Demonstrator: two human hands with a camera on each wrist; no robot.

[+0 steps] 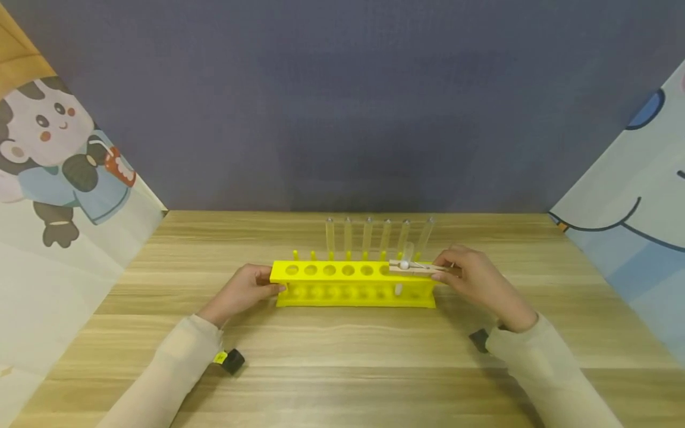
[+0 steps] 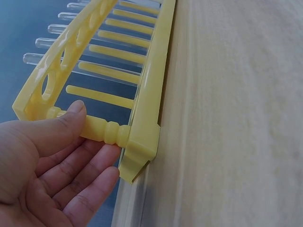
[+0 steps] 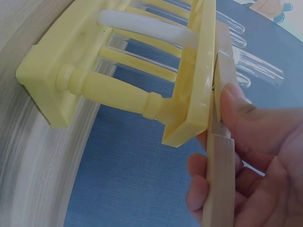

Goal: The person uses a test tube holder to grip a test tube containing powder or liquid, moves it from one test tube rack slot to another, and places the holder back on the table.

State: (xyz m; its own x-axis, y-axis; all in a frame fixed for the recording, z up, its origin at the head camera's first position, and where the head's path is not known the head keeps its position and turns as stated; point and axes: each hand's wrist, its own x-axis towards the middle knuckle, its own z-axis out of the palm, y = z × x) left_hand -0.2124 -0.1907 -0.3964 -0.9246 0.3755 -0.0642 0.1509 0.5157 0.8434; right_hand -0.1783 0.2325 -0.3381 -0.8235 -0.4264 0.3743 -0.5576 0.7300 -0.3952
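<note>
A yellow test tube rack (image 1: 353,272) stands on the table, a row of holes along its top. My left hand (image 1: 247,289) grips the turned post (image 2: 94,128) at its left end between thumb and fingers. At the right end, my right hand (image 1: 473,279) holds a wooden test tube clamp (image 1: 414,268), which lies just along the rack's top. The clamp's far end is around a clear test tube (image 1: 409,251) standing in a hole near the right end. White material (image 3: 147,26) shows in that tube's lower part, between the rack's two levels.
Several clear test tubes (image 1: 367,235) stand upside down on the pegs along the rack's back. Two bare pegs (image 1: 295,255) are at the left of that row. Behind the wooden table (image 1: 353,368) rises a dark blue-grey panel (image 1: 353,107).
</note>
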